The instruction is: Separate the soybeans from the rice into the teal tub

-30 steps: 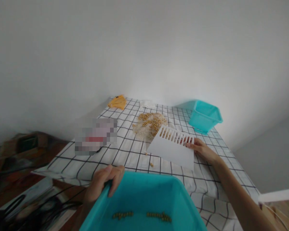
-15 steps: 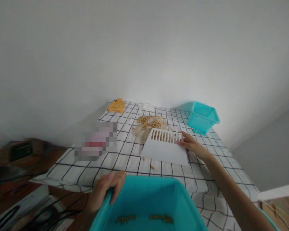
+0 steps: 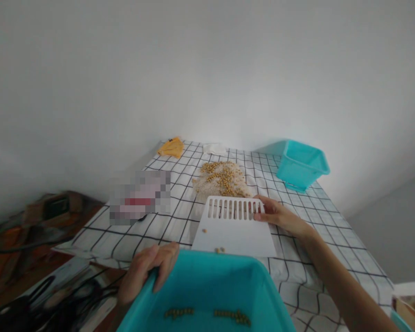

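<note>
My right hand (image 3: pixel 275 214) pinches the right far corner of a white slotted plastic plate (image 3: pixel 235 234). The plate leans toward me, its near edge at the rim of a large turquoise bin (image 3: pixel 214 276). A few yellow beans (image 3: pixel 220 250) show against its left side and near edge. My left hand (image 3: pixel 155 265) is curled over the bin's left rim, thumb side hidden. Inside the bin, near the bottom, beans lie in two groups. Behind the plate, yellow beans (image 3: pixel 224 180) are spread over a pale heap of small grains (image 3: pixel 205 191).
A checked cloth (image 3: pixel 173 203) covers the table. A smaller turquoise basket (image 3: pixel 295 170) stands at the back right. An orange cloth (image 3: pixel 172 147) and a folded white cloth (image 3: pixel 214 149) lie at the back. A blurred-out packet (image 3: pixel 141 198) is at the left; cables (image 3: pixel 79 295) lie below the table's left side.
My right hand has drawn the slotted plate toward me, up to the bin's far rim. More of the bean heap shows behind it. My left hand stays on the rim.
</note>
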Demonstrator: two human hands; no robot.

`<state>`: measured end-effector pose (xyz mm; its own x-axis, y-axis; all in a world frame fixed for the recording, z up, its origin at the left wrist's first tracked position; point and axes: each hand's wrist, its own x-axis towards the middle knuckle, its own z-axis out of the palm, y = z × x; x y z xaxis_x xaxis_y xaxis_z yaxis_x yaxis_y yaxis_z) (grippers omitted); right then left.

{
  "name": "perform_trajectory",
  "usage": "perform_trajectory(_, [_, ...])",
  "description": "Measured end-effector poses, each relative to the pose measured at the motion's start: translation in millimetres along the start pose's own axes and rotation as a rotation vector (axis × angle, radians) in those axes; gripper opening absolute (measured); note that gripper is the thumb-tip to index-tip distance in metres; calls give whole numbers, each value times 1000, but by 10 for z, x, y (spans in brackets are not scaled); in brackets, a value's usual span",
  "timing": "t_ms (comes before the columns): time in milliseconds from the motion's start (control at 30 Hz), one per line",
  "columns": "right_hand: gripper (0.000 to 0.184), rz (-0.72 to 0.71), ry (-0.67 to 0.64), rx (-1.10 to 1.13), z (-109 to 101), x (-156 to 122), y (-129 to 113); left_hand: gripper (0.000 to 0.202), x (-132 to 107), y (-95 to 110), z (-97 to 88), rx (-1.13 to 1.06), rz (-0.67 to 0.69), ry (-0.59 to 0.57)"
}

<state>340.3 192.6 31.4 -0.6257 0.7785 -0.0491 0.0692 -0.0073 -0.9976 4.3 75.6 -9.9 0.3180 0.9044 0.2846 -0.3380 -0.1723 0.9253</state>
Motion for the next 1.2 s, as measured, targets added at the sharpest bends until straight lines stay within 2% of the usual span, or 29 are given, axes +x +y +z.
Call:
perform_trajectory(233, [28, -52, 33, 39, -8, -27, -35, 63, 1, -13, 11, -9, 62, -38])
perform_trajectory(367, [27, -84, 106, 57, -28, -71, -47, 64, 8, -13, -3, -2, 58, -44])
perform_trajectory(500, [29, -152, 339, 96, -75, -66, -47, 65, 13, -10, 5, 9, 49, -20])
perform_trajectory(700, [35, -248, 820, 167, -216, 36, 22, 64, -17, -29, -43, 1, 40, -25])
perform_trajectory(800, [34, -281, 968, 138, -275, 67, 77, 65, -21, -29, -69, 7, 10, -37])
perform_trajectory(967, [33, -317, 1002, 73, -296, 62, 98, 64, -3, -13, -44, 27, 18, -35])
perform_trajectory(1200, [31, -381, 876, -15, -239, 60, 49, 64, 13, 1, -16, 29, 52, -30])
